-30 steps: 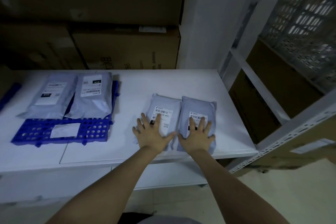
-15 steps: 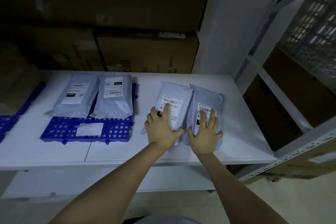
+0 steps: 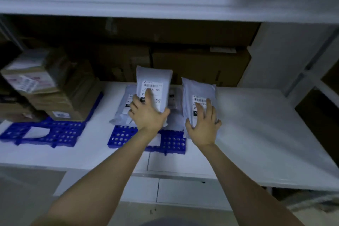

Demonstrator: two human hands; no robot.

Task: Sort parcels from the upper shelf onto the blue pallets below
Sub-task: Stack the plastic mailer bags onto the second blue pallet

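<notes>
Two grey plastic mailer bags (image 3: 154, 82) are now lifted, gripped by left hand (image 3: 148, 115) and right hand (image 3: 201, 128), toward the blue perforated plastic pallet (image 3: 172, 143) under the left fingers (image 3: 148, 95).

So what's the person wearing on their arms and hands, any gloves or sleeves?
Nothing that shows. The left grip and right grip are bare hands, no gloves. The left forearm and right forearm are bare to the picture's edge: no sleeves, watch or bands visible.

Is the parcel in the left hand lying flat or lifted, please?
Lifted: the left hand grips the parcel tilted up above the blue pallet.
</notes>
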